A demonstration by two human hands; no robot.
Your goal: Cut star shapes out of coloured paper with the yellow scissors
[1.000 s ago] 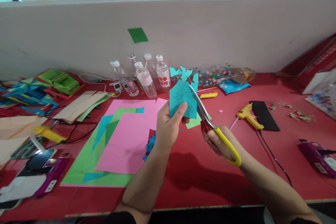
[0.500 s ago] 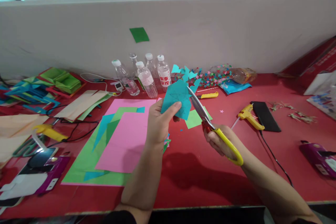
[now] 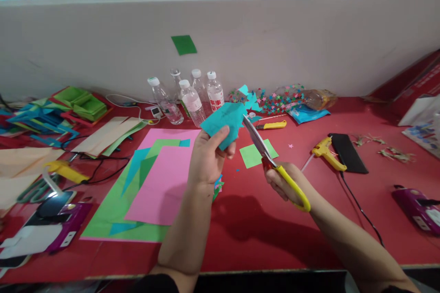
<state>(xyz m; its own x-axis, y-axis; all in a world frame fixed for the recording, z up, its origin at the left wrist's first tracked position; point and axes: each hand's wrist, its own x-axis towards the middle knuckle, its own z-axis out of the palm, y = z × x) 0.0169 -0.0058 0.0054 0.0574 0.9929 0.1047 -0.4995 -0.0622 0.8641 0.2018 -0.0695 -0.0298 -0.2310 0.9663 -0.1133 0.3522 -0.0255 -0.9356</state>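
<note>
The craft paper (image 3: 222, 119) is turquoise, the scissors (image 3: 283, 175) silver-bladed with yellow and red handles. The counter (image 3: 261, 245) is red, the stacked sheets (image 3: 158, 187) pink, green and blue, the glue gun (image 3: 323, 150) and utility knife (image 3: 274, 125) yellow, the star confetti (image 3: 280, 101) multicoloured.

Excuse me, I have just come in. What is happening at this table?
A person's left hand holds a piece of blue paper above the table, and the right hand holds yellow-handled scissors, their tips close to the paper's edge. A light green sheet lies on the table, left of a yellow glue gun.
</note>
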